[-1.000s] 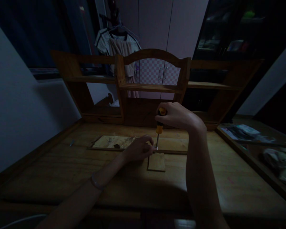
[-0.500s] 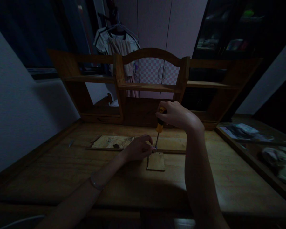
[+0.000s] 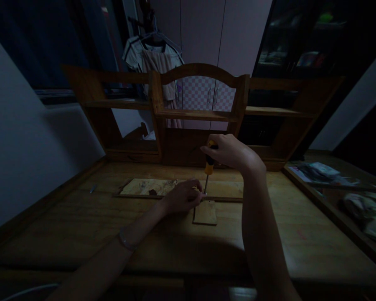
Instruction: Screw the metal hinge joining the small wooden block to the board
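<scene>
Screwdriving, I judge: right hand point(image 3: 228, 151) clamped on screwdriver point(image 3: 208, 168); left hand's point(image 3: 183, 195) grip I cannot tell. Turning calls for steady alignment.

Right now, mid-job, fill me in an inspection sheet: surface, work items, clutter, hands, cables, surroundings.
Surface: wooden tabletop, dimly lit.
Work items: screwdriver, tip down near the front edge of a long board with dark patches on its left part; small board just nearer the camera.
Clutter: small object at left, too dim to identify.
Hands: right hand grips the screwdriver handle; left hand has its fingertips by the tip, anything pinched unclear.
Cables: pale cord-like curve at lower left, identity uncertain.
Surroundings: wooden shelf unit behind, hanging clothes beyond.
</scene>
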The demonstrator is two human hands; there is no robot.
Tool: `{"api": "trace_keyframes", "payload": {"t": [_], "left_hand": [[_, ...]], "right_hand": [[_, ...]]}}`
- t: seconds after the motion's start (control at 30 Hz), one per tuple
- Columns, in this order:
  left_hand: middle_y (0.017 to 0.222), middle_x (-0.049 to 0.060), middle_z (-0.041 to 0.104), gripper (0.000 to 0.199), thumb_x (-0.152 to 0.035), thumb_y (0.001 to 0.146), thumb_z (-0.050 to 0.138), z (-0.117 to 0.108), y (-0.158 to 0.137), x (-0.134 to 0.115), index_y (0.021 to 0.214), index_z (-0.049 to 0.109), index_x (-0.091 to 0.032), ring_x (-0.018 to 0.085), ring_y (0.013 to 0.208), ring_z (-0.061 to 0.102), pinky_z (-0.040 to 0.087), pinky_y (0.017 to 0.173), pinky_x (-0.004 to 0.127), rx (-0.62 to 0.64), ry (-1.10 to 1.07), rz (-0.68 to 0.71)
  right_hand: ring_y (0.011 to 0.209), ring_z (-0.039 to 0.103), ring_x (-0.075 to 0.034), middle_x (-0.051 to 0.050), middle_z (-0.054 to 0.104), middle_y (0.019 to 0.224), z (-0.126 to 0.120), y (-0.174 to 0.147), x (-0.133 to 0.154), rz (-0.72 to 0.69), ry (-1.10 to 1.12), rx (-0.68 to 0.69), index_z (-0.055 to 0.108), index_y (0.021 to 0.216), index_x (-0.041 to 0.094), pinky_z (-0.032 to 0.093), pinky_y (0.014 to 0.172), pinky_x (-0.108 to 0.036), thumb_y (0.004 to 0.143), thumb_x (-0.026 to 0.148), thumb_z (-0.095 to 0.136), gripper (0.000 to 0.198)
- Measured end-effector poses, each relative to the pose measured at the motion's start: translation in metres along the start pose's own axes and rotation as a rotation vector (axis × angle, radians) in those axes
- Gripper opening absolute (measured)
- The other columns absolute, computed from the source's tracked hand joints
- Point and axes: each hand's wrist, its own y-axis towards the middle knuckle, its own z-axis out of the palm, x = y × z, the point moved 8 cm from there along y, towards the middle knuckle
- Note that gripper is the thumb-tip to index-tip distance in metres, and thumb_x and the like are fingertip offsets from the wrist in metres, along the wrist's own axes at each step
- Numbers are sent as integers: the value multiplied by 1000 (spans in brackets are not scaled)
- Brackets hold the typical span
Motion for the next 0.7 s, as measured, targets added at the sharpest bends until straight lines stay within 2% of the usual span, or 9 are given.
{"api": "trace_keyframes", "payload": {"t": [0.17,0.4,0.7], "left_hand": [[106,7,60,30,-32,96,45,-3,0,-1,101,74,-24,17,94,60,47,86,29,0,-6,2],[106,7,60,31,-32,96,45,-8,0,-4,93,74,-22,16,91,60,46,83,29,-11,10,-10],[107,6,60,31,-31,97,44,0,1,-2,97,73,-22,16,94,60,46,87,29,26,16,-3]], "right_hand": [[86,63,-26,-14,69,93,0,0,-2,39,-66,-11,62,98,16,39,66,-31,89,53,47,40],[77,61,-19,-9,69,94,-4,-5,7,-30,112,35,59,103,19,39,61,-26,84,40,52,29],[84,62,-23,-13,68,96,-1,-3,6,24,-24,5,58,101,17,39,65,-28,88,42,48,30]]}}
